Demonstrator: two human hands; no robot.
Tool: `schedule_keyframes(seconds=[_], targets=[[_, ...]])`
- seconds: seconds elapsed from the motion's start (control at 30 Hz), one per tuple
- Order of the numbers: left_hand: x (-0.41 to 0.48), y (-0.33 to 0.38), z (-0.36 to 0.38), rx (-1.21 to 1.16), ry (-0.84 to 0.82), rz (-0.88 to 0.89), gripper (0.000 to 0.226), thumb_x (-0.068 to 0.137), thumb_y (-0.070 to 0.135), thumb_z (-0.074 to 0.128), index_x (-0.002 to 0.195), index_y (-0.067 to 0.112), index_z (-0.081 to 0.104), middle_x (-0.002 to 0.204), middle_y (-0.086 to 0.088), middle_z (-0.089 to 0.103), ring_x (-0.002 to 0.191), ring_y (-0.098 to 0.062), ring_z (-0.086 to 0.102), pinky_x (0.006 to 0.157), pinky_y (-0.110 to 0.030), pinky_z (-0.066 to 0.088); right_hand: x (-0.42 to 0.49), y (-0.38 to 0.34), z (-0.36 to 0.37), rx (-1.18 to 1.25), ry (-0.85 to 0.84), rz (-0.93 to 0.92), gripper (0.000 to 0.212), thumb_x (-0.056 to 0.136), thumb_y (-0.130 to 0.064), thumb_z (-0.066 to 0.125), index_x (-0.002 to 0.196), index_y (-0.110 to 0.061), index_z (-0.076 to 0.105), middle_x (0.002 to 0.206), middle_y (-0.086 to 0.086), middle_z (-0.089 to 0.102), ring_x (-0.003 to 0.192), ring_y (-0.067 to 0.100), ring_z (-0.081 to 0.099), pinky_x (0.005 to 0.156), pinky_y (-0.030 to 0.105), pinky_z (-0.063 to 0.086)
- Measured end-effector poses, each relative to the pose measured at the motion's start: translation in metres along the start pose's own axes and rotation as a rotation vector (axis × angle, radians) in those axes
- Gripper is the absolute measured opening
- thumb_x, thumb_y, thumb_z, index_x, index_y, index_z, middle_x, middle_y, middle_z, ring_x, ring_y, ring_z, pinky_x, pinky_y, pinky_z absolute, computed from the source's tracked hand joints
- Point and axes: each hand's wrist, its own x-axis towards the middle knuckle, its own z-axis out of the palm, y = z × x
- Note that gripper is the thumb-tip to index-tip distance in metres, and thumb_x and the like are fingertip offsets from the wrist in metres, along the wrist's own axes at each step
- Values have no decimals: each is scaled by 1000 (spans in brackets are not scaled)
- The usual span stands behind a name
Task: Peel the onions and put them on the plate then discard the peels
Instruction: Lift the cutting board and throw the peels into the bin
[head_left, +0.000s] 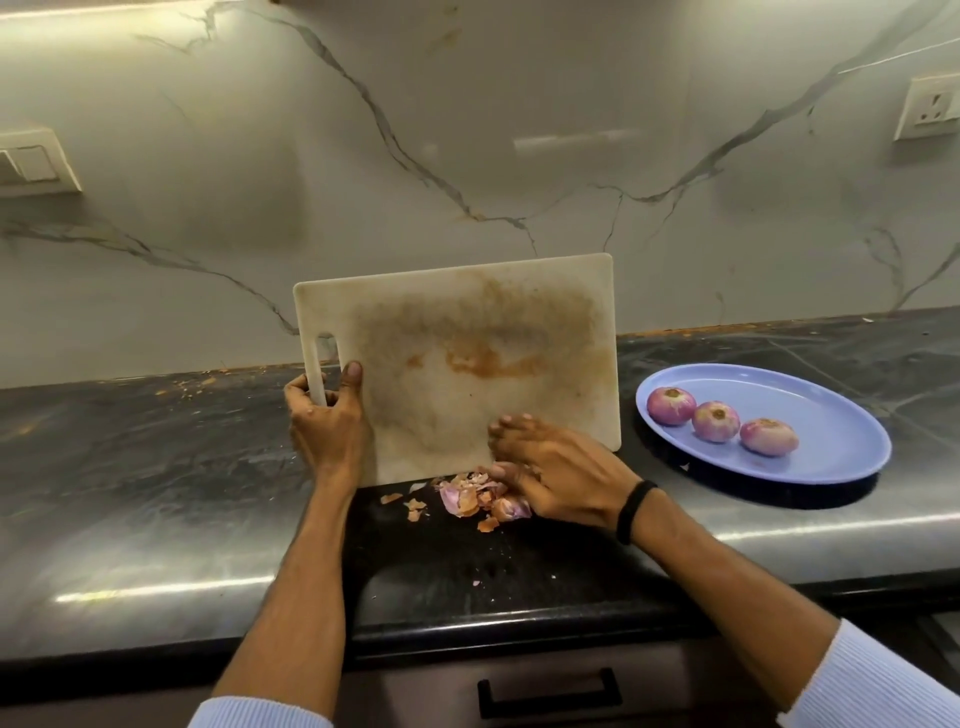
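Three onions (719, 421) sit on the plate (831, 460), well right of the fingers (514, 425). Left hand (322, 426) grips the tilted board (483, 353) by its handle edge. Right hand (561, 473), fingers loosely straight, touches peels (467, 499) under the board's lower edge; the counter (156, 467) runs wide on both sides.

Matt stained plastic cutting board (467, 353), glossy blue plate (831, 447), polished stone counter (156, 467).

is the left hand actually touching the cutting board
Touching. The head view shows the left hand gripping the tilted cutting board beside its handle slot, wrapped round the edge with the thumb pressed on the face.
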Motion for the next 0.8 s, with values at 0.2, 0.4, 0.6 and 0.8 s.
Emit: schedule_keyframes(seconds=[0.2,0.4,0.6,0.8], targets=[[0,0,-1,-6,-1,2,58,88,45,72,118,1,49,75,8,48,62,-4,50,49,-7,38,8,-4,-13,-2,-80,82,66,99,-60,25,145,-15,42,155,3,31,143,18,30,118,34,25],[1,0,-2,0,-4,-6,59,89,46,70,121,1,48,76,8,49,62,-4,50,52,-13,39,0,4,-16,11,372,-32,42,99,-41,45,79,-14,69,71,-2,67,60,11,57,60,30,51],[0,-1,-2,-48,-23,-24,55,91,42,70,122,2,48,81,7,49,67,-6,52,57,-17,42,8,50,-30,261,894,767,28,98,-33,47,116,-13,55,109,11,59,96,22,54,78,30,41],[6,5,4,-94,16,28,41,89,37,74,106,12,46,77,8,49,65,-4,51,54,-11,45,15,71,-18,460,543,727,61,99,-57,26,143,-19,43,134,10,56,121,29,51,99,52,45]])
